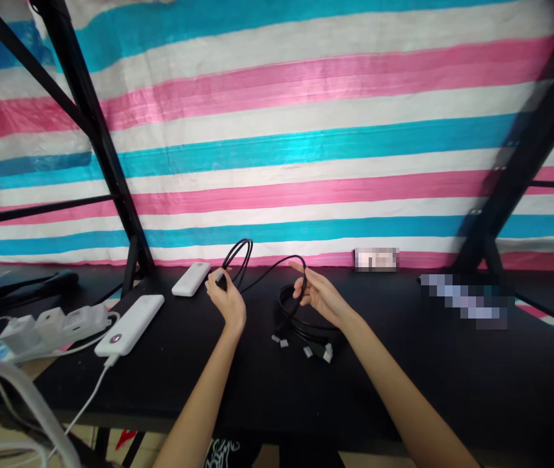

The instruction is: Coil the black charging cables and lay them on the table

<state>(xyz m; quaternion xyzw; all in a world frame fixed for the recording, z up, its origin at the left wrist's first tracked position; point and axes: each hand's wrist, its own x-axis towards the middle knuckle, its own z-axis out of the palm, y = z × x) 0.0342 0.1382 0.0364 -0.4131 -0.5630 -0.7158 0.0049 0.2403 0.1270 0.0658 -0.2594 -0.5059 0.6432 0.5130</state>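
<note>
My left hand (227,299) is closed around a black cable (245,257), gripping it near a dark plug with a pale tip. Loops of this cable stand up above the fist. From there a strand arches across to my right hand (323,294), where it runs down past the fingers; the index finger is stretched out and the others curl at the cable. Below the right hand, more black cable lies coiled on the black table (277,396). Several cable plugs (326,353) with clear caps rest at the front of that coil.
Two white power banks lie to the left, the nearer one (131,325) with a white cable plugged in. Beyond it sits a power strip with white chargers (52,328). Black metal frame posts (106,156) flank a striped sheet (306,149). Blurred-out items lie at right.
</note>
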